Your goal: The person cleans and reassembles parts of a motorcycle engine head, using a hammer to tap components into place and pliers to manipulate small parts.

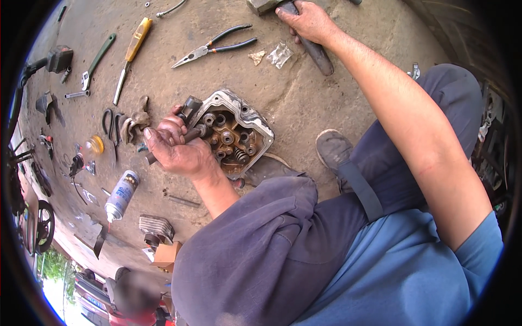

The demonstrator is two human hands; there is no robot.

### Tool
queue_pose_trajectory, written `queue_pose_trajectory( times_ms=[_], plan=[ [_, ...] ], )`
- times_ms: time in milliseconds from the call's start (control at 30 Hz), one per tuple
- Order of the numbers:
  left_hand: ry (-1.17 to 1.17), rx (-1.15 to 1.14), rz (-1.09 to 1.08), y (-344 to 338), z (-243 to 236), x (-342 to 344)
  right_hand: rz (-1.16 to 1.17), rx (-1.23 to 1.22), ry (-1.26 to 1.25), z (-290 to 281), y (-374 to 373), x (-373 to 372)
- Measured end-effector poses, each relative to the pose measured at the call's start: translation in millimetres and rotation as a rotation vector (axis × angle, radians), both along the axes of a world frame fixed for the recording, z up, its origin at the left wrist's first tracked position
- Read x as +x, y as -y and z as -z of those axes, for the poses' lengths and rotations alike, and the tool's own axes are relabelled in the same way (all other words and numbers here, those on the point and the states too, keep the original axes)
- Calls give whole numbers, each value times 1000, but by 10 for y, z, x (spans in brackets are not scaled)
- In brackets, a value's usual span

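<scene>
Over floor (157, 62), hands (182, 155) (310, 24) curled: left round tool (191, 134), right round hammer (316, 54)

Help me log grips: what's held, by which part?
Right hand: grey block-headed hammer, by its handle near the head. Left hand: dark metal tool, by its round shaft.

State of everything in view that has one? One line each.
Left hand: closed on a dark metal rod-shaped tool
Right hand: closed on a dark-handled, grey-headed hammer
Grey-rimmed metal engine cylinder head: open side up, inner parts exposed
Black-and-orange-handled long-nose pliers: lying flat, handles spread
Yellow-handled steel screwdriver: lying flat
Green-handled adjustable wrench: lying flat
Blue-and-white spray can: red straw at its nozzle
</scene>
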State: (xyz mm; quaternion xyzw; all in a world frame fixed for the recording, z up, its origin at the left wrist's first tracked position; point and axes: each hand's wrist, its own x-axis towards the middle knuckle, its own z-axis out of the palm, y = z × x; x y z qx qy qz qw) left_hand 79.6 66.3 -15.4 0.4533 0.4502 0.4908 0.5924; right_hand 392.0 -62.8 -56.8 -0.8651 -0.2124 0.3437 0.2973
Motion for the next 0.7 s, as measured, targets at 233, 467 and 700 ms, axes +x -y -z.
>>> queue_pose_trajectory(
  times_ms=[233,467,700],
  plan=[
    [181,-90,0,-51,-105,-43,-3,25,7,4,-1,-27],
    [71,4,-45,-98,-253,-186,17,-10,-3,-55,-1,-15],
    [-397,59,-108,-69,-340,-812,-182,-284,218,-128,-106,98]
  ],
)
